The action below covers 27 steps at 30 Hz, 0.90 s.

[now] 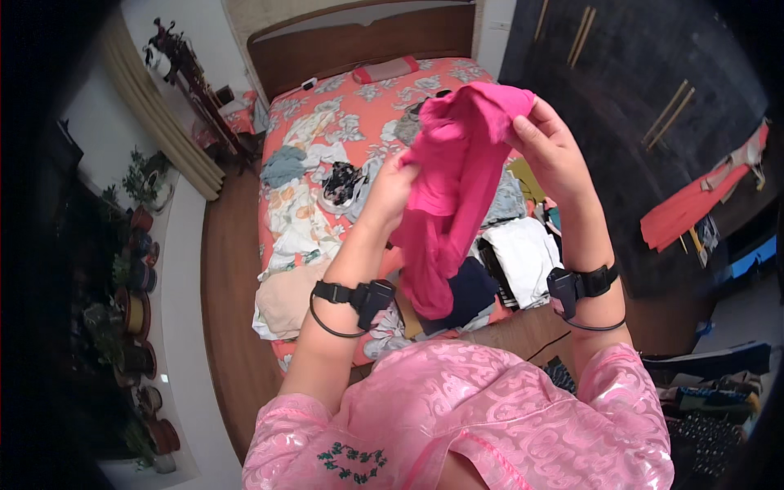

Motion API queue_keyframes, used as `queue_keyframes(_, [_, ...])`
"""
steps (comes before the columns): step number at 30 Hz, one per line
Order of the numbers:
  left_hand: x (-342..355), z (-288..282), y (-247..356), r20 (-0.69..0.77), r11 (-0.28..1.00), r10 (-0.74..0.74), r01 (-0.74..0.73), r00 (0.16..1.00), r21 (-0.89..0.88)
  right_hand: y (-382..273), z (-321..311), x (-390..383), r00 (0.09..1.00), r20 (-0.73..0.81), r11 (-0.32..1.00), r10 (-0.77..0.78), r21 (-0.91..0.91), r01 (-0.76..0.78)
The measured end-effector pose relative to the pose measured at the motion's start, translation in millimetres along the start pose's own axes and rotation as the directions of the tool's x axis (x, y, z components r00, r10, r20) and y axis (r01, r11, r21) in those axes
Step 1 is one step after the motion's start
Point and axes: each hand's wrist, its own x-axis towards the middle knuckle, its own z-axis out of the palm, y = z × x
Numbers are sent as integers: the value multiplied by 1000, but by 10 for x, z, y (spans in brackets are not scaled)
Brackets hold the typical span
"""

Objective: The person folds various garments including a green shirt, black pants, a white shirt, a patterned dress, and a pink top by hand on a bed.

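A bright pink garment hangs in the air over the bed, its exact kind hidden by the folds. My left hand grips its left side, fingers closed on the cloth. Higher up, my right hand pinches the top right edge between thumb and fingers. The lower end dangles in front of a folded dark navy cloth. Right of that lies a folded white garment. A beige folded cloth is near my left forearm, beside crumpled pale clothes and a black patterned piece.
The bed wears a coral floral sheet, with a pillow by the wooden headboard. A dark wardrobe stands right, clothes hanging from it. Potted plants line the left ledge. A coat stand is at far left.
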Motion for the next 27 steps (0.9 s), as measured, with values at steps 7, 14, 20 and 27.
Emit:
queue_keyframes(7, [-54, 1051, 72, 124, 970, -33, 61, 992, -234, 232, -1027, -1077, 939, -250, 836, 234, -441, -326])
queue_keyframes(14, [-97, 1629, -54, 148, 992, -76, 90, 986, -90, 224, -682, -1395, 974, -77, 637, -215, -767, 80])
queue_keyframes(20, [-135, 1836, 152, 129, 950, 106, -139, 986, 279, 60, -1091, -1003, 927, -343, 955, -153, -291, 50])
queue_keyframes(27, [-150, 1979, 546, 272, 602, 509, -564, 817, 565, -797, -1003, -867, 995, -29, 685, -90, -728, 41])
